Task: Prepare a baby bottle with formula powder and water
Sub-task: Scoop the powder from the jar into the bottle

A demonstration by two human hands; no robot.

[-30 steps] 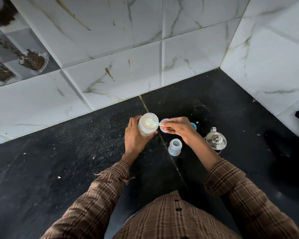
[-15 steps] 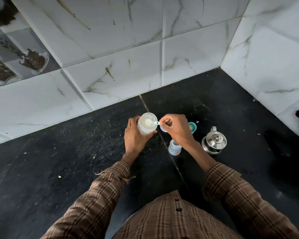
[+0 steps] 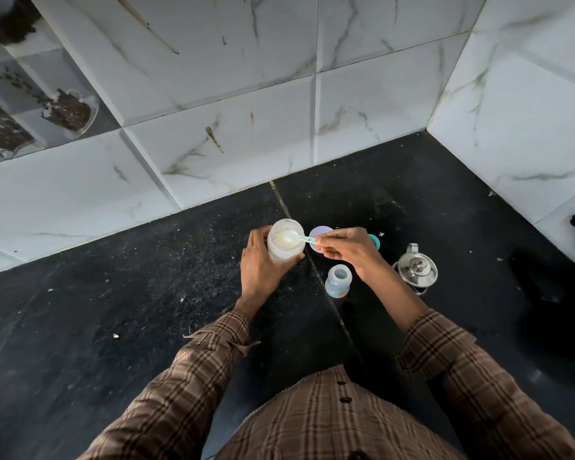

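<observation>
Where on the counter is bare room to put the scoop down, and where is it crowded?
Free: the dark counter left of the left hand, and the stretch between the formula jar and the wall tiles. Crowded: right of the jar, where the lilac lid, baby bottle, steel kettle and right hand with the scoop cluster.

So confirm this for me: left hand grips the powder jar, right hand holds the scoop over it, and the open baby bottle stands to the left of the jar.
One thing is wrong. In the head view the baby bottle stands to the right of the powder jar, nearer the person, below the right hand. The rest holds: the left hand grips the jar, and the right holds the scoop over its mouth.
</observation>
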